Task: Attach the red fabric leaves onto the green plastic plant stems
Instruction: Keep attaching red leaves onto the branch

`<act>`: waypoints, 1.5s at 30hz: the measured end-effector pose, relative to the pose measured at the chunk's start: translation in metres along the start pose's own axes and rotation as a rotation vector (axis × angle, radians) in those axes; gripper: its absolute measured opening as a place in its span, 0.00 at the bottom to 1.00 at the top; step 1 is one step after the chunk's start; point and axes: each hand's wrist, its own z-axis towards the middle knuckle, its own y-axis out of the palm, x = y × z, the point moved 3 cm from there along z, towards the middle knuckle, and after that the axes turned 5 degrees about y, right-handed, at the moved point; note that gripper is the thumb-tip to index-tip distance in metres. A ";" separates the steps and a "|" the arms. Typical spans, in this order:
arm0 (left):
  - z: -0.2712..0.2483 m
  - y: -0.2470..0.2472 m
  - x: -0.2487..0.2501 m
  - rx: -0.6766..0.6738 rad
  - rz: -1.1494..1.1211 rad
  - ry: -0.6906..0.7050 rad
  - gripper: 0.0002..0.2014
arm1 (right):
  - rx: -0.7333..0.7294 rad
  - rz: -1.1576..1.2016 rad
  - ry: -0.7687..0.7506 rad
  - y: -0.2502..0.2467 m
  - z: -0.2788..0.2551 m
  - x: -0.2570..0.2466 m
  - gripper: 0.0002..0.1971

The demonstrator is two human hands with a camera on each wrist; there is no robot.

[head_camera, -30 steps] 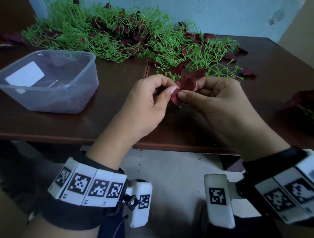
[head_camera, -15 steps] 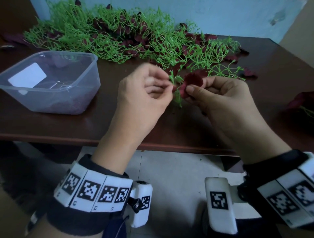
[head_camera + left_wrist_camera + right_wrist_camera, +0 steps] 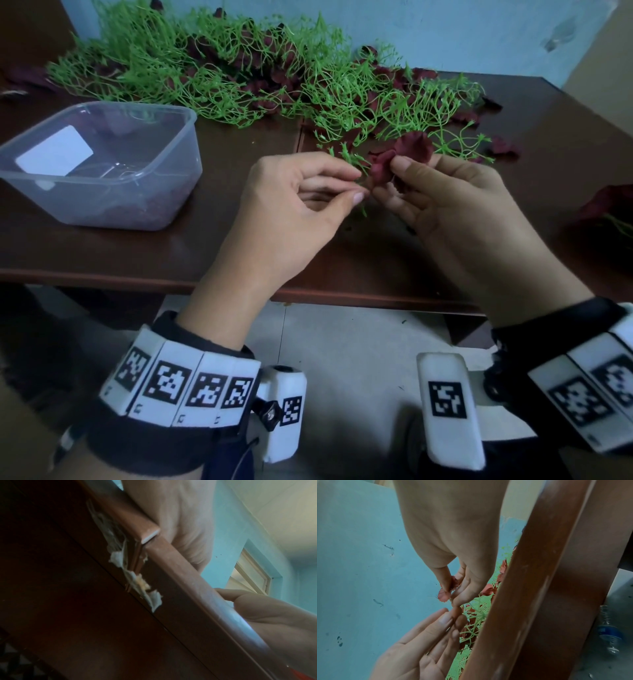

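In the head view my left hand pinches a thin green stem sprig between thumb and forefinger, above the table's middle. Right beside it my right hand pinches a crumpled dark red fabric leaf, which touches the sprig's tip. A second red leaf stands up behind the right thumb. The right wrist view shows the right fingers gripping the red leaf, with the left hand below. The left wrist view shows only my palm and the table's underside.
A tangled pile of green stems with red leaves in it runs along the back of the dark wooden table. A clear plastic tub stands at the left. Another red leaf lies at the right edge.
My left hand let go of the leaf and now pinches the green sprig. The right hand keeps the red leaf and has turned it toward the sprig.
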 end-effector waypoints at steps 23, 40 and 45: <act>0.007 0.004 -0.006 0.021 0.051 0.255 0.08 | -0.142 -0.011 0.116 0.011 -0.009 0.000 0.08; 0.006 -0.002 -0.008 0.058 -0.220 0.071 0.11 | -0.099 -0.120 0.064 0.012 -0.012 -0.001 0.19; 0.006 -0.003 -0.007 0.060 -0.219 0.079 0.09 | -0.102 -0.144 0.054 0.011 -0.014 0.000 0.16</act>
